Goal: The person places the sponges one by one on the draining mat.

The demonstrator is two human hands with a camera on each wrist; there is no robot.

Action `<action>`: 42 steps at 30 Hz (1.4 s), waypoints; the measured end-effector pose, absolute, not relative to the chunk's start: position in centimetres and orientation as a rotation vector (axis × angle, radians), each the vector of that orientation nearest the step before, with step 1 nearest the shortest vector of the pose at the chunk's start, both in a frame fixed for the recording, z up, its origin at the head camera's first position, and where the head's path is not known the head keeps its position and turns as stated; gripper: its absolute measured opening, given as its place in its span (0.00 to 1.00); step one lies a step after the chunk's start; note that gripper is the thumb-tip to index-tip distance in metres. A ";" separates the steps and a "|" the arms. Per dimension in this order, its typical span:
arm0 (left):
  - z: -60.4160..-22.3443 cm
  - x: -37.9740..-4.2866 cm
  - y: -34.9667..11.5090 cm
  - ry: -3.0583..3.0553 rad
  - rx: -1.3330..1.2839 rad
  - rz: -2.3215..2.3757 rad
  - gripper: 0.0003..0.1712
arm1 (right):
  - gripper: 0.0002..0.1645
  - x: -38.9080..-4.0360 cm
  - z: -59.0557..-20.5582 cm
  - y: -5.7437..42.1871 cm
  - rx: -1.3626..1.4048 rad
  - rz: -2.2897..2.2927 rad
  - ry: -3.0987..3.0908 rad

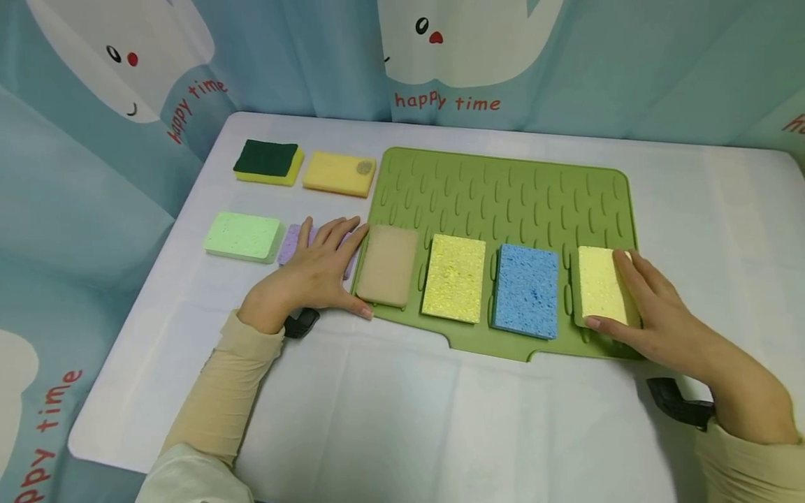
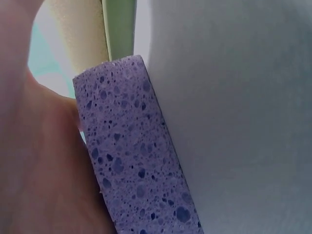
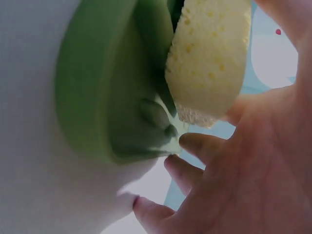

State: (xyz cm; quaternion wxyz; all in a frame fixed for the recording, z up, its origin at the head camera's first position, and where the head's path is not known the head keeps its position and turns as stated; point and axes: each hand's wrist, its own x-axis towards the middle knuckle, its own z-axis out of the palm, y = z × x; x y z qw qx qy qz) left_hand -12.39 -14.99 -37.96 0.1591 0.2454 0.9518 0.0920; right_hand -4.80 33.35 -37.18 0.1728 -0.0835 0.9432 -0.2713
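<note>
A pale yellow sponge [image 1: 600,286] lies at the right end of a green ridged mat [image 1: 503,188]. My right hand [image 1: 660,321] grips this sponge, thumb at its near edge and index finger along its right side; the other fingers spread past it in the right wrist view. On the left, my left hand [image 1: 314,272] spreads its fingers over a purple sponge [image 2: 129,141], partly hidden beneath it in the head view. The left thumb points out towards the mat's near left corner, beside a beige sponge [image 1: 388,265].
Between the beige and pale yellow sponges, a yellow sponge [image 1: 454,278] and a blue sponge [image 1: 526,290] lie on the mat. Left of the mat are a light green sponge [image 1: 242,236], a green-topped scouring sponge [image 1: 267,161] and a yellow sponge with a round grey mark [image 1: 339,173]. A curtain [image 1: 302,63] hangs behind the table.
</note>
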 end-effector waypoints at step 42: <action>-34.6 -11.4 -14.6 2.900 0.140 0.166 0.45 | 0.65 -4.9 -37.5 33.0 -0.268 -0.739 2.686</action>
